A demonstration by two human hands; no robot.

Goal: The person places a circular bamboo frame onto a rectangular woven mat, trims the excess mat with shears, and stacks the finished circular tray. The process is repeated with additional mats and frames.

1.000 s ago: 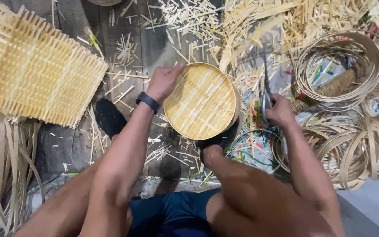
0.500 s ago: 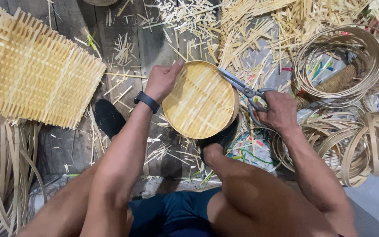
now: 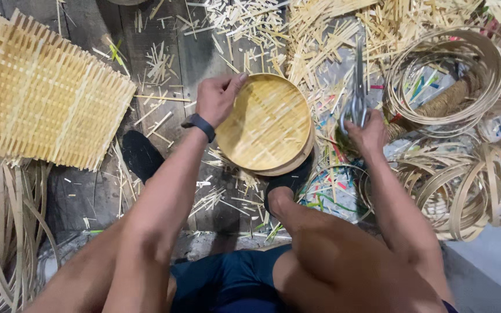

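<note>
One round woven tray (image 3: 265, 124) in left hand (image 3: 215, 98) — one pair of scissors (image 3: 358, 81) (right hand (image 3: 369, 133))

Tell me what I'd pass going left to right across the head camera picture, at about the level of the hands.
Square woven bamboo mat → left hand on the rim of the round woven tray → scissors held upright in the right hand → coiled bamboo hoops.
</note>
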